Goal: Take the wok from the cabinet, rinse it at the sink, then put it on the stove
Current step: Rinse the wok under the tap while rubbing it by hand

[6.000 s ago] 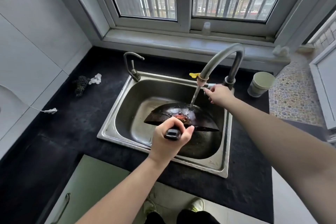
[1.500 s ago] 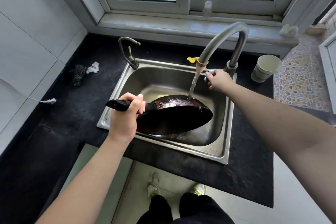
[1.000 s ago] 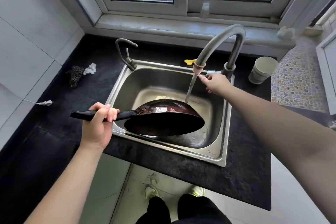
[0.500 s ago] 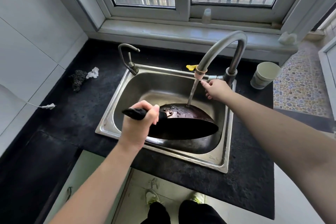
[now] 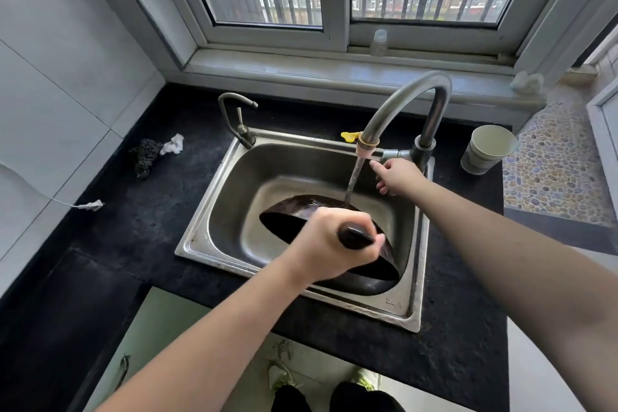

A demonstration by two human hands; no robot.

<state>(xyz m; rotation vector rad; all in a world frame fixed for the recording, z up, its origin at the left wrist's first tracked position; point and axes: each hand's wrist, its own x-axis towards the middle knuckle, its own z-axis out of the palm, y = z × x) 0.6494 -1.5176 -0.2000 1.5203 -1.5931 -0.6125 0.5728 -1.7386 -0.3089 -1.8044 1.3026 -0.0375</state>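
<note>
A: Can you see much of the wok (image 5: 294, 212)? The left hand (image 5: 329, 246) covers most of the handle and it's motion-blurred.

B: Barely. The faucet lever's under the right hand (image 5: 396, 176), and both arms run off the bottom edge.

Black countertop (image 5: 140, 231) — dark scrubber (image 5: 144, 156) touching crumpled white scrap (image 5: 173, 144); paper cup (image 5: 487, 149) right; small bottle (image 5: 379, 42) on windowsill.

Both forearms are bare, with no sleeves, watch or rings in view on the left hand (image 5: 329, 244) or right hand (image 5: 398, 176). Dark trousers (image 5: 334, 398) show below, above light shoes (image 5: 279, 376) with yellow-green trim.
</note>
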